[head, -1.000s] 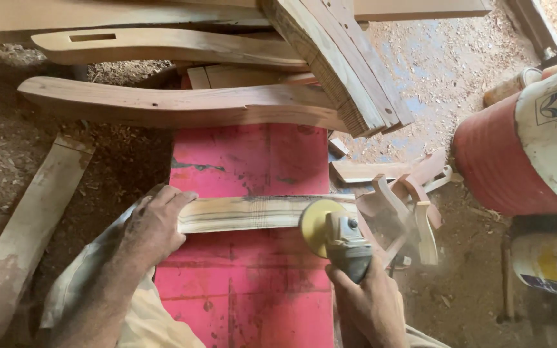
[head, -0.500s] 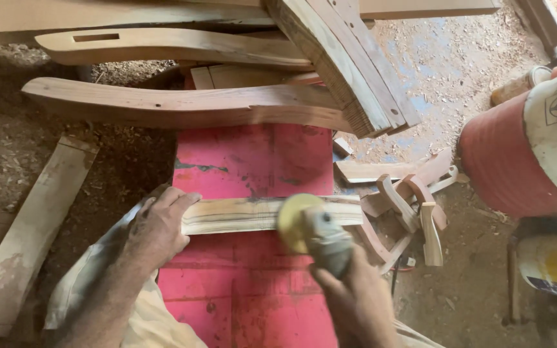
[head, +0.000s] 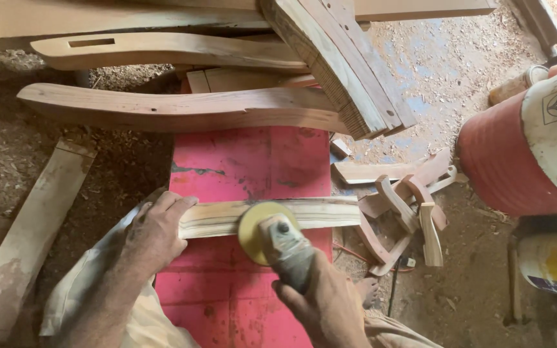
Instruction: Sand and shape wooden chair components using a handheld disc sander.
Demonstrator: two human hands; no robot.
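The left hand (head: 156,233), fingers pressed together, holds down the nine o'clock end of the pale curved wooden strip (head: 317,212) lying across the red painted bench (head: 253,161). The right hand (head: 322,303), fingers wrapped, grips the grey angle grinder (head: 285,248), whose yellow disc (head: 254,227) touches the strip's near edge; bare red surface lies open toward twelve o'clock.

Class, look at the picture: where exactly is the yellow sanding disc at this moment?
In the head view, the yellow sanding disc sits centre-low, pressed against the wooden strip on the red bench, between the left hand and right hand.

Single head view looks steeply down, close over the red workbench (head: 253,161).
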